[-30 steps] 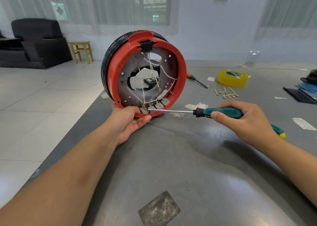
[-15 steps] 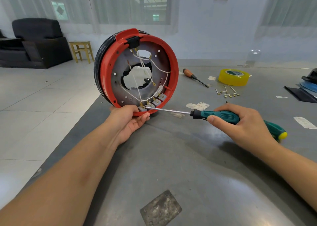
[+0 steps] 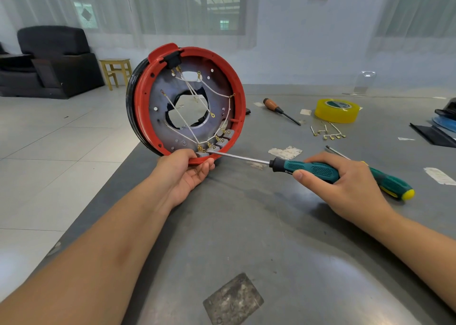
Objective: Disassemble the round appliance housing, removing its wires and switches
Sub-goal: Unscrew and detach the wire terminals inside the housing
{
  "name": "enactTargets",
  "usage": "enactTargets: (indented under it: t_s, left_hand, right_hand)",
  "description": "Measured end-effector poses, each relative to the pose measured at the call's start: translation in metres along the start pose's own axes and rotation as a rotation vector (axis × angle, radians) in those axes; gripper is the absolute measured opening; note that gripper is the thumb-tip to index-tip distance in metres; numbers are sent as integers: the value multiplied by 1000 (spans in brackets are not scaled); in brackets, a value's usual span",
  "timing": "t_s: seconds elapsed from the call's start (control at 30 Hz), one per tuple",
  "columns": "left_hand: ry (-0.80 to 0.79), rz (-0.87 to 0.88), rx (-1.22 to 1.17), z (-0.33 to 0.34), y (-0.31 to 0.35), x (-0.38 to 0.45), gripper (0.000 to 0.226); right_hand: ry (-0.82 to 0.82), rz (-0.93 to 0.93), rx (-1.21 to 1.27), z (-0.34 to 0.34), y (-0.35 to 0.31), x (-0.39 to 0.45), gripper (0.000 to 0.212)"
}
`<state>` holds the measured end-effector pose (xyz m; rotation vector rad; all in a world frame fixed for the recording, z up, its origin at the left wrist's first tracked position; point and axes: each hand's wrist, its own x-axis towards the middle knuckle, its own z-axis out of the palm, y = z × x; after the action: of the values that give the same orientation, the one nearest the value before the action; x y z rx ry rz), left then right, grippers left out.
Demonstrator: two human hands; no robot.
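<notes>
The round housing [image 3: 238,87], red rim over a black shell, stands on edge on the grey table, its open underside toward me. White wires [image 3: 182,116] with brass lugs cross its metal plate down to grey switches [image 3: 223,139] along the lower rim. My left hand [image 3: 183,170] grips the bottom of the rim from below. My right hand [image 3: 343,184] holds a teal-handled screwdriver [image 3: 313,170]; its tip sits at the switch terminals just above my left thumb.
On the table [image 3: 246,238] behind lie a wooden-handled screwdriver [image 3: 280,110], a yellow tape roll [image 3: 336,111], several loose brass-lugged wires [image 3: 327,132], scraps of tape and a second teal screwdriver [image 3: 392,184] under my right hand. Dark parts lie at the far right. The table's left edge runs beside the housing.
The housing has been turned anticlockwise and swung a little left, so the black socket at its top moved left. The screwdriver tip stays at the lower switches.
</notes>
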<state>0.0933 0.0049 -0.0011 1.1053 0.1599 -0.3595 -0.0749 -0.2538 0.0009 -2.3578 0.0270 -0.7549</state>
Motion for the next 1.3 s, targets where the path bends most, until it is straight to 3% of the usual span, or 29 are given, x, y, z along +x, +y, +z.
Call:
enactTargets:
  t_s: [0.43,0.7,0.93,1.13,1.3]
  left_hand:
    - [-1,4,-19,-1,0,-3,14]
    - [-5,13,5,-1,0,-2,14]
    - [-4,24,6,-1,-1,-2,16]
    - [3,25,-22,-3,-1,0,19]
    - [4,32,-38,-3,-2,1,15]
  right_hand:
    - [-10,14,-12,2,-3,0,32]
    - [12,119,131,-1,4,3,34]
    - [108,173,299,-7,18,8,33]
    - [251,208,272,-17,33,10,33]
    - [343,224,170,-16,36,11,11]
